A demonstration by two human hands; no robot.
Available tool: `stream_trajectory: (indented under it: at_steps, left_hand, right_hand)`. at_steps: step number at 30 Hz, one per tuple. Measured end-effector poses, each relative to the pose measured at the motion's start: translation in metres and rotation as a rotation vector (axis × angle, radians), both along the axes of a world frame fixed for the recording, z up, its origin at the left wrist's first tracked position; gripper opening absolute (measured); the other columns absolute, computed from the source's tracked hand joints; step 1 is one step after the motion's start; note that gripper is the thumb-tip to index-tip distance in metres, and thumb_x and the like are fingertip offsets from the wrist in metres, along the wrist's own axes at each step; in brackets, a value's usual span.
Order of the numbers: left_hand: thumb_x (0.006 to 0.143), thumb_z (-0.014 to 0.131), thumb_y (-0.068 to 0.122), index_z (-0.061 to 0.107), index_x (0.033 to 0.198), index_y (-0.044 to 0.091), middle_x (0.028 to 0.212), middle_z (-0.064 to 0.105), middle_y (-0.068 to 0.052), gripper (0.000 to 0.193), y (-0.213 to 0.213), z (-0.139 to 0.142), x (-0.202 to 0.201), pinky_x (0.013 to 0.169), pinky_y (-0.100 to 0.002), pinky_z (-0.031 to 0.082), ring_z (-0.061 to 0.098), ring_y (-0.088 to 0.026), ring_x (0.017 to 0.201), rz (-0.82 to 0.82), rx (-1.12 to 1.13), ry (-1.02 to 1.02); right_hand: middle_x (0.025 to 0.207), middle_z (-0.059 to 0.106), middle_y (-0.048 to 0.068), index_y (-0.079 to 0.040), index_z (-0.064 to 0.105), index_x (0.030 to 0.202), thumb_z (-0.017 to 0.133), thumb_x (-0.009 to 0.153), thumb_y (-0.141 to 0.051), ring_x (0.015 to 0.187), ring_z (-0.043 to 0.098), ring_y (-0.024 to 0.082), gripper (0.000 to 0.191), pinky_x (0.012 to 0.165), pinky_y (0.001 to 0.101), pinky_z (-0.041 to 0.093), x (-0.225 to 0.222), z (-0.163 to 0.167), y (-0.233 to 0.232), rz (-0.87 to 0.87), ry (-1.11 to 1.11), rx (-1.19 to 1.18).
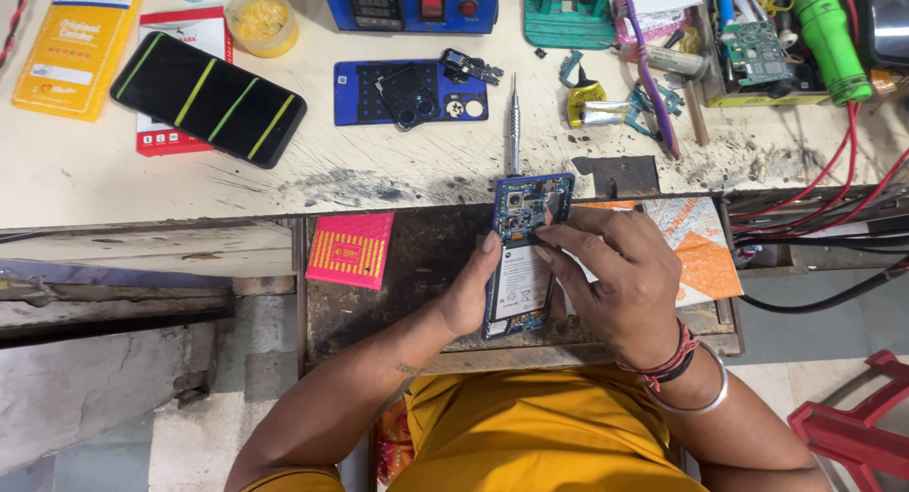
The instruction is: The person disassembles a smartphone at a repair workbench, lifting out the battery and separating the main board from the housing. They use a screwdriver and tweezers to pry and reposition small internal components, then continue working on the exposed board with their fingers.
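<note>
The blue-framed smartphone with its back cover off (524,260) lies under both hands, over the dark open drawer tray (417,265) set below the front edge of the counter (142,179). The fingers (578,229) of the right hand (620,279) are curled down onto the phone's upper half, their tips pinched near the dark camera block, though whether they grip a small part there is too fine to tell. The left hand (471,288) braces the phone's left edge, thumb pressed along the frame, fingers hidden beneath, so it has hold of the phone.

Judging by how things lie, the opening-up is already done: the white-labelled battery and the circuit board are bare, and a blue phone back panel with a camera cutout (409,92) rests apart on the counter. A slim metal screwdriver (513,123) lies just above the phone, in no hand. The board and battery still sit in the frame, so the inner work looks only partly through.

The phone's long axis runs nearly straight away from the person, tilted slightly right at the far end; the camera end points toward the counter, the bottom end toward the person's yellow shirt (540,435). Further out lie a pink card (350,249) and a black phone with yellow-green stripes (208,98).
</note>
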State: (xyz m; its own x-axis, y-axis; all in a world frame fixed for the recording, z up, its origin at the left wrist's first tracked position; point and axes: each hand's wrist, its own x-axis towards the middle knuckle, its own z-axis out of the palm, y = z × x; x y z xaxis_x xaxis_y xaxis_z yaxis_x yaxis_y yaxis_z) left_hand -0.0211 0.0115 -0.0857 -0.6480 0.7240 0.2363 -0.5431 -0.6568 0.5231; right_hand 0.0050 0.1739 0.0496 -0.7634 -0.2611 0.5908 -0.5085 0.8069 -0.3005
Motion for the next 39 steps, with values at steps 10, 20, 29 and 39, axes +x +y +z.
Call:
stream_trajectory:
  at_steps: [10,20,29,39]
  left_hand:
    - [0.111,0.033,0.073,0.053,0.134,-0.004,0.107,0.069,-0.020,0.082,-0.001,-0.014,-0.004,0.084,-0.035,0.057,0.071,-0.024,0.099,-0.096,-0.118,0.047]
    - [0.105,0.032,0.073,0.052,0.137,-0.001,0.117,0.064,-0.013,0.083,0.001,-0.007,-0.004,0.084,-0.036,0.059,0.071,-0.024,0.099,-0.053,-0.181,0.041]
    - [0.105,0.030,0.075,0.052,0.139,-0.001,0.116,0.065,-0.013,0.086,0.001,-0.009,-0.004,0.085,-0.036,0.058,0.070,-0.024,0.098,-0.090,-0.152,0.029]
    - [0.105,0.029,0.075,0.053,0.138,-0.001,0.114,0.065,-0.015,0.086,0.002,-0.010,-0.005,0.085,-0.036,0.058,0.071,-0.024,0.097,-0.083,-0.159,0.034]
  right_hand:
    - [0.095,0.071,0.004,-0.012,0.075,0.097,0.082,0.078,-0.008,0.087,0.068,0.026,0.021,0.073,0.0368,0.053,-0.004,0.003,0.003,0.003,-0.187,-0.009]
    - [0.084,0.070,0.005,-0.011,0.077,0.100,0.082,0.081,-0.006,0.073,0.069,0.023,0.020,0.063,0.0348,0.052,-0.004,-0.002,0.002,-0.076,-0.273,-0.113]
    - [0.093,0.071,0.004,-0.011,0.075,0.099,0.080,0.083,-0.007,0.081,0.070,0.024,0.017,0.068,0.0341,0.053,-0.004,-0.003,0.001,-0.034,-0.163,-0.100]
    - [0.093,0.070,0.005,-0.009,0.073,0.100,0.080,0.085,-0.007,0.080,0.069,0.024,0.017,0.067,0.0348,0.052,-0.005,-0.005,0.001,-0.031,-0.164,-0.107]
